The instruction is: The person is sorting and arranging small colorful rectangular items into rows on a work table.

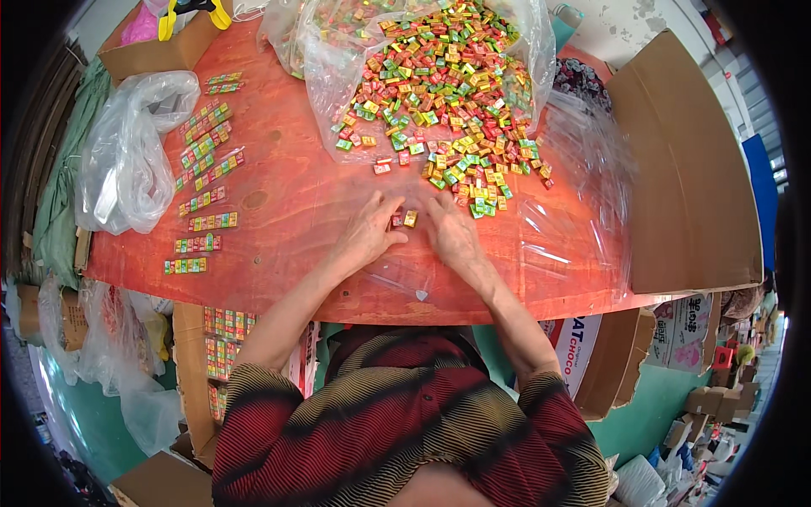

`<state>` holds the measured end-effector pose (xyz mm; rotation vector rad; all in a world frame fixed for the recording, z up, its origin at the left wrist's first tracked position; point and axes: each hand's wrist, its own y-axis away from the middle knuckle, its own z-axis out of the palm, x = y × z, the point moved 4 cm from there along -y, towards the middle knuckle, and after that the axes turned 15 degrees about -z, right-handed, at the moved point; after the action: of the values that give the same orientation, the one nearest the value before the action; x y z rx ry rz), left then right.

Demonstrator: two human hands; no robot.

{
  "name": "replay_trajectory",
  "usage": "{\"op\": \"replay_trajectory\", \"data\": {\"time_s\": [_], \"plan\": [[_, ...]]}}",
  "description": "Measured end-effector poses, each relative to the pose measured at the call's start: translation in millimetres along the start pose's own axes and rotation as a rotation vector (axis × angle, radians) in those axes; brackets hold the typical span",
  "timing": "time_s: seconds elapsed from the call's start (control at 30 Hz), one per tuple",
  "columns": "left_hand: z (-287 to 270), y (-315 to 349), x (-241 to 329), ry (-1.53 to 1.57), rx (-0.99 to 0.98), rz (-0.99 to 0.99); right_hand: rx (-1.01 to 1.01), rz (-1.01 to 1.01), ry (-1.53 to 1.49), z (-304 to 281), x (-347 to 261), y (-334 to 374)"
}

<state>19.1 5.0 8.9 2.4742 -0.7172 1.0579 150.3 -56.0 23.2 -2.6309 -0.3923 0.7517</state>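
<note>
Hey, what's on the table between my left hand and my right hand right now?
In the head view, two small boxes show between your left hand and right hand: a reddish one and a yellowish one.

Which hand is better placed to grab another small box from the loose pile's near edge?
Probably the right hand: it lies just beside the near edge of the box pile, while the left hand is farther off to the left.
</note>
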Motion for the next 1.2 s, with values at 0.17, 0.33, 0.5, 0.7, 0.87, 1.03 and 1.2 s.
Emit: {"op": "replay_trajectory", "data": {"time_s": [0.17,0.33,0.5,0.7,0.87,1.03,1.2], "plan": [[8,-6,3,-0.099,-0.023,0.037,-0.085,0.087,0.173,-3,20,0],[8,-4,7,-0.116,-0.076,-0.054,-0.064,0.081,0.185,-1,17,13],[-1,2,8,-0.162,-0.052,0.051,-0.081,0.066,0.162,0,13,16],[-3,-9,-2,-0.178,-0.068,-0.009,-0.121,0.012,0.058,8,9,9],[2,-6,-2,-0.028,0.012,0.039,-0.073,0.028,0.054,1,18,5],[8,-7,17,-0.104,0.036,0.059,-0.089,0.069,0.282,-4,34,-13],[20,-7,17,-0.082,0.147,0.114,-0.075,0.095,0.361,2,24,4]]}}
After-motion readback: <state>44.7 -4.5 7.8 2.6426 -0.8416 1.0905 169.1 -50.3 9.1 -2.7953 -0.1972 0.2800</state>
